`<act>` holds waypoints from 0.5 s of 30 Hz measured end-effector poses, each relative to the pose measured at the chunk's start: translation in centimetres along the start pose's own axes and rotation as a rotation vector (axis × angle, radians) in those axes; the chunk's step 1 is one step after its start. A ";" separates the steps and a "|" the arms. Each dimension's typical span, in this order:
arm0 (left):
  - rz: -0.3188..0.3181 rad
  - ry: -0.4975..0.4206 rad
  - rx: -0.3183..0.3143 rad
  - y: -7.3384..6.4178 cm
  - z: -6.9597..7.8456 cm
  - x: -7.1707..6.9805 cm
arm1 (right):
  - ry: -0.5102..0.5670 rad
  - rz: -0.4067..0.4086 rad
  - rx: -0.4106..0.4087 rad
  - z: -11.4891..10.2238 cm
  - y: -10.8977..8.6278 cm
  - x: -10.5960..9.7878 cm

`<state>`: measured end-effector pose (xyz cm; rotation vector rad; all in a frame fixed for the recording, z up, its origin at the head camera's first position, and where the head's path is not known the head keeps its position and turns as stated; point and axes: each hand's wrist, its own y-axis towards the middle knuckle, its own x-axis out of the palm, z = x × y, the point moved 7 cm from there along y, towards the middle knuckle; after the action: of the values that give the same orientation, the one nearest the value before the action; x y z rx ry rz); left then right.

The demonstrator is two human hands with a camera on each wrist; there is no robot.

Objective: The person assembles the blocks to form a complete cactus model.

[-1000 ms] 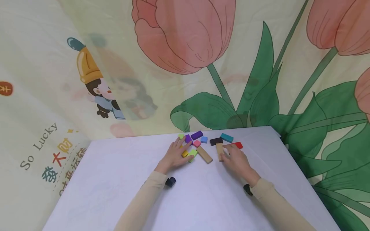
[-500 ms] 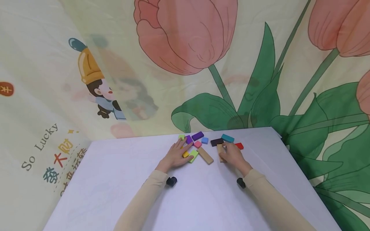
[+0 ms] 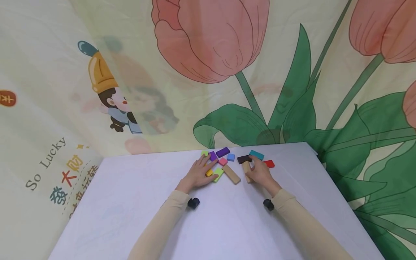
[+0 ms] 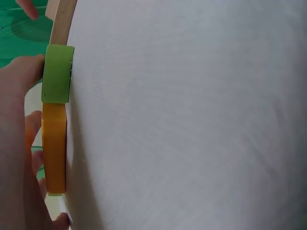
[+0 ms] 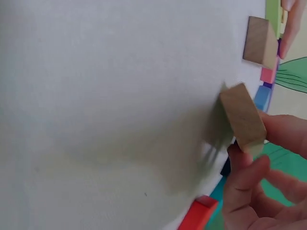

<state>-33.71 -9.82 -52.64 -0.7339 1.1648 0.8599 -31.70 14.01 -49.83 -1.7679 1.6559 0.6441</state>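
Observation:
In the head view my left hand (image 3: 197, 174) lies with spread, fairly straight fingers over the block pile. It rests on or near a yellow block (image 3: 209, 172) and a light green block (image 3: 218, 175); both show close by the fingers in the left wrist view. My right hand (image 3: 261, 171) pinches a plain wooden block (image 5: 243, 117) between thumb and fingers. That block is tilted, with its shadow beside it on the table. A second wooden block (image 3: 231, 174) lies flat between the hands. The left palm hides part of the pile.
Behind the hands lie purple blocks (image 3: 222, 152), a pink block (image 3: 222, 161), a blue block (image 3: 231, 157), a black block (image 3: 244, 159), a teal block (image 3: 256, 155) and a red block (image 3: 269, 164). The white table (image 3: 227, 227) ends at a floral curtain (image 3: 234, 104).
My right hand has shifted slightly left and closed its fingers on the wooden block, which now tilts a little. The left hand holds its place over the pile.

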 end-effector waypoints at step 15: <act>-0.003 -0.020 0.000 -0.1 0.1 0.0 | 0.081 -0.166 0.064 -0.6 -5.3 0.2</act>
<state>-33.55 -9.78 -52.57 -0.7251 1.1461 0.8632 -26.43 13.54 -49.00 -1.8826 1.5442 0.4447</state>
